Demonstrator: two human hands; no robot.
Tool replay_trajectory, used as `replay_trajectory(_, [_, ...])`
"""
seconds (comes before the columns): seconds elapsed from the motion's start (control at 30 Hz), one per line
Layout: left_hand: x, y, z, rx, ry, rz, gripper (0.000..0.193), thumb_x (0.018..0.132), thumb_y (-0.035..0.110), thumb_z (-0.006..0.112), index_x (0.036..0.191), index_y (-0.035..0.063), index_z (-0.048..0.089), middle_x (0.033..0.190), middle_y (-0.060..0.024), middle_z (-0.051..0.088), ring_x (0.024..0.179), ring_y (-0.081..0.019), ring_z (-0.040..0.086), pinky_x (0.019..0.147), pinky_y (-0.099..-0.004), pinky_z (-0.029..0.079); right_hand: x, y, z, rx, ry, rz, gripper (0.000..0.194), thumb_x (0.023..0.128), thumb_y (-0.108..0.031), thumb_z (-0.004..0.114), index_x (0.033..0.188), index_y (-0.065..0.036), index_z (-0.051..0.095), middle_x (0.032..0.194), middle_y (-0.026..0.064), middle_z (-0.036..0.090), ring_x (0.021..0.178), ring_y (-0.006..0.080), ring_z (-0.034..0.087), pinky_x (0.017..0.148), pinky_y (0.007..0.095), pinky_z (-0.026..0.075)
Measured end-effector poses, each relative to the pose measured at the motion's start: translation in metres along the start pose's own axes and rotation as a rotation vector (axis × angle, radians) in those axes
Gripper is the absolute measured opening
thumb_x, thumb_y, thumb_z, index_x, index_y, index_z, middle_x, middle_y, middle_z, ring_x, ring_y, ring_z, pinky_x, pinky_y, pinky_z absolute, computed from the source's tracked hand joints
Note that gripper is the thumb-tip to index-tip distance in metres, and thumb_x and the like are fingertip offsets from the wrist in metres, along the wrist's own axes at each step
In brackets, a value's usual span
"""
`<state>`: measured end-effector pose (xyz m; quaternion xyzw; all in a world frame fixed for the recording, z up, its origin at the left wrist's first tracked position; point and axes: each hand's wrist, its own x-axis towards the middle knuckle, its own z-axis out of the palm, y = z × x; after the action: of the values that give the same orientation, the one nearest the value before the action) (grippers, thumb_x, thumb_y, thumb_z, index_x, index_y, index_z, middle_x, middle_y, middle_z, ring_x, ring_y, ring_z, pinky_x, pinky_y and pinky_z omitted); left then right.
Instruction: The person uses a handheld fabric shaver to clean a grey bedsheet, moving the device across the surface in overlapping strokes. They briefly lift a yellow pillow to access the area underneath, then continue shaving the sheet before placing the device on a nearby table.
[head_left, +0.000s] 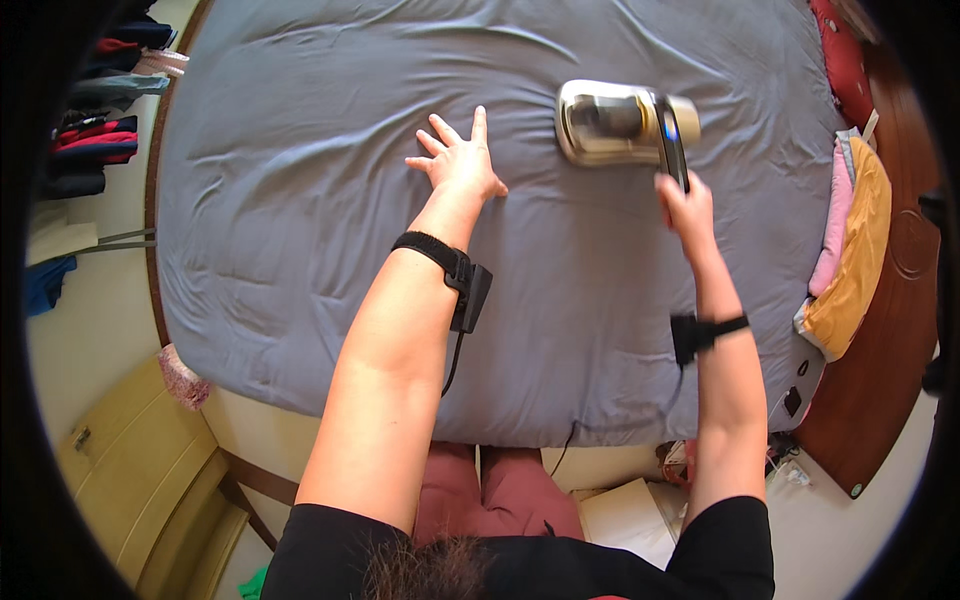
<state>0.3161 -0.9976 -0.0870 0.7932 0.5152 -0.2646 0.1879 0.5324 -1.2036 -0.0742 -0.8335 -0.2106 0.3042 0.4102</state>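
A grey fitted sheet (555, 315) covers the mattress before me, wrinkled around my hands. My left hand (461, 161) rests on it, palm down with the fingers spread, and holds nothing. To its right, my right hand (688, 202) grips the black handle of a handheld mattress vacuum cleaner (607, 124). The cleaner has a pale gold body, a see-through dust cup and a blue light by the handle. Its head lies over the sheet; motion blur softens its outline, and its underside is hidden.
A folded yellow and pink pillow (851, 247) lies by the brown wooden headboard (900, 285), with a red pillow (844, 60) farther up. A phone (792, 401) is near the corner. Hanging clothes (97, 142) line the left. A black cable (574, 431) crosses the near edge.
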Motion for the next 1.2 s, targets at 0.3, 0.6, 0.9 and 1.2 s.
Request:
replay_trajectory(0.3, [0.025,0.009,-0.001,0.097,-0.068,-0.007,0.134,0.054,0.040,0.093,0.153,0.0357,0.003,0.154,-0.0340,0.000,0.140,-0.0542,0.014,0.093,-0.0635,0.045,0.050,-0.038,0.030,-0.054,-0.017,-0.101,0.016,0.075,-0.016,0.063,0.073,-0.003,0.053,0.057,-0.0037,0.046,0.051,0.0059,0.041,0.047,0.0270,0.035])
replay_trajectory(0.6, [0.035,0.009,0.004,0.141,-0.100,-0.050,0.138,0.051,0.039,0.093,0.153,0.0357,-0.001,0.152,-0.0367,-0.003,0.139,-0.0567,0.011,0.091,-0.0632,0.047,0.224,-0.152,0.165,-0.186,0.113,-0.144,0.032,0.063,-0.034,0.065,0.075,-0.004,0.070,0.078,0.0164,0.070,0.078,0.0329,0.068,0.073,0.0396,0.052])
replay_trajectory(0.9, [0.036,0.009,-0.003,0.174,-0.135,-0.044,0.136,0.054,0.042,0.091,0.153,0.0343,-0.003,0.152,-0.0377,0.002,0.137,-0.0587,0.014,0.091,-0.0639,0.047,0.291,-0.156,0.176,-0.196,0.177,-0.075,0.047,0.068,-0.036,0.067,0.096,0.003,0.066,0.096,0.0242,0.069,0.097,0.0381,0.066,0.086,0.0422,0.051])
replay_trajectory(1.2, [0.037,0.012,-0.003,0.107,-0.110,-0.110,0.141,0.048,0.034,0.096,0.153,0.0367,0.001,0.152,-0.0368,-0.003,0.140,-0.0558,0.009,0.094,-0.0666,0.043,0.073,-0.021,0.059,-0.200,0.107,-0.013,0.030,0.074,-0.027,0.066,0.085,0.000,0.059,0.069,0.0161,0.062,0.065,0.0321,0.061,0.065,0.0402,0.049])
